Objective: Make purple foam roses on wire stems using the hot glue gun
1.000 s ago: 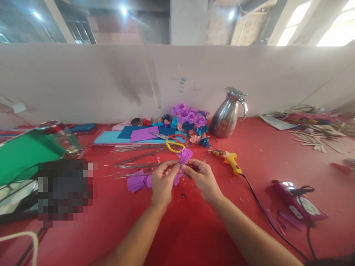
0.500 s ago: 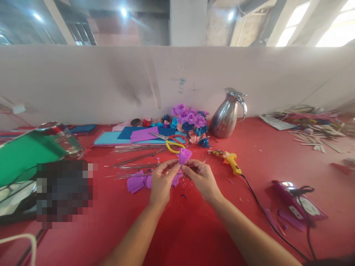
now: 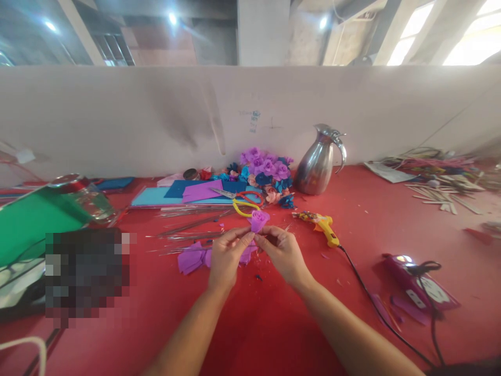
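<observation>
A small purple paper flower (image 3: 259, 221) stands upright between my two hands, its petals curled at the top. My left hand (image 3: 230, 256) pinches its base between thumb and fingers. From the other side, my right hand (image 3: 282, 255) grips the same base, thumb close to the left thumb. Just behind the flower lie scissors (image 3: 245, 203) with red and yellow handles. Purple paper petals (image 3: 192, 259) are spread on the table beside and partly behind my left hand. Thin metal wires (image 3: 183, 236) lie left of the hands.
A yellow glue gun (image 3: 326, 230) lies at right, its cord running to a purple power strip (image 3: 420, 284). Finished paper flowers (image 3: 268, 169) are heaped near a steel jug (image 3: 318, 164). Coloured paper sheets (image 3: 152, 196) and a glass jar (image 3: 90, 201) stand left on the red table (image 3: 270, 334).
The view has shifted very slightly. The flower's top now tilts a little more toward me, showing its curled centre. Both hands keep their hold on its base.
</observation>
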A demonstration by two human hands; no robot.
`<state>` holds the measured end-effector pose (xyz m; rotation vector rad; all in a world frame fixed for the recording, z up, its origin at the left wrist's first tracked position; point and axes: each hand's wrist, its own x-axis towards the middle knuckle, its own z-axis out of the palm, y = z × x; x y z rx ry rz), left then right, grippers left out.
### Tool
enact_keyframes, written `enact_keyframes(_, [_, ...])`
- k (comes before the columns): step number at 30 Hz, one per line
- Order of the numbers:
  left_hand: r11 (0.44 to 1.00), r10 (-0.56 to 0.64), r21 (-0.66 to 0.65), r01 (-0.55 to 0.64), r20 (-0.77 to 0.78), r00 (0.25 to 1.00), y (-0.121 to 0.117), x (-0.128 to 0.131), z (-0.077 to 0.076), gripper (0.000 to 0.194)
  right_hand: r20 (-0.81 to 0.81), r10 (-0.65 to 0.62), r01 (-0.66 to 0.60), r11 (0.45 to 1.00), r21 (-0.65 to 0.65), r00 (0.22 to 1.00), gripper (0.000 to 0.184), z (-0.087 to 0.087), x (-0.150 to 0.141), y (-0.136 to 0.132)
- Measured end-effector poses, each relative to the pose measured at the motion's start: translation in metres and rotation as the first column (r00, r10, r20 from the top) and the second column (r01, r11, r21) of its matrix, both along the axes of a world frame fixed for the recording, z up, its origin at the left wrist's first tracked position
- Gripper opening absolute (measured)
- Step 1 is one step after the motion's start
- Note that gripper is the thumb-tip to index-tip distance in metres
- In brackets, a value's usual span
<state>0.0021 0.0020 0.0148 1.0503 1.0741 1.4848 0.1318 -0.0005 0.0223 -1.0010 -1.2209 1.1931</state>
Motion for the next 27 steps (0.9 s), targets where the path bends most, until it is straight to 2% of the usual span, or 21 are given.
enact_keyframes(4, [0.999, 0.032, -0.005, -0.032, -0.038, 0.999, 0.0000, 0.0010, 0.0007, 0.016, 0.026, -0.049, 0.048, 0.999, 0.026, 0.998, 0.018, -0.0026, -0.0020, -0.0008])
enact_keyframes(12, [1.000, 0.001, -0.013, -0.002, -0.026, 1.000, -0.0023, 0.0035, 0.0038, 0.020, 0.101, -0.107, 0.096, 0.990, 0.101, 0.989, 0.014, -0.0050, -0.0024, -0.0010])
enact_keyframes(15, [0.999, -0.036, 0.016, 0.036, -0.028, 0.999, -0.0007, 0.0014, 0.0033, 0.023, 0.083, -0.111, 0.103, 0.991, 0.089, 0.990, 0.014, -0.0043, -0.0027, -0.0018])
enact_keyframes(19, [0.999, -0.016, 0.050, 0.019, -0.067, 0.998, 0.0004, -0.0011, 0.0034, 0.013, 0.120, -0.107, 0.093, 0.989, 0.114, 0.987, 0.013, -0.0030, -0.0033, -0.0034])
enact_keyframes(23, [0.998, -0.011, 0.068, 0.014, -0.054, 0.998, -0.0003, -0.0020, 0.0038, 0.018, 0.142, -0.099, 0.080, 0.988, 0.134, 0.985, 0.013, -0.0015, -0.0032, -0.0046])
enact_keyframes(27, [0.994, -0.083, 0.071, 0.087, -0.064, 0.995, 0.0001, -0.0038, 0.0063, 0.020, 0.153, -0.105, 0.081, 0.985, 0.155, 0.983, 0.012, -0.0003, -0.0022, -0.0047])
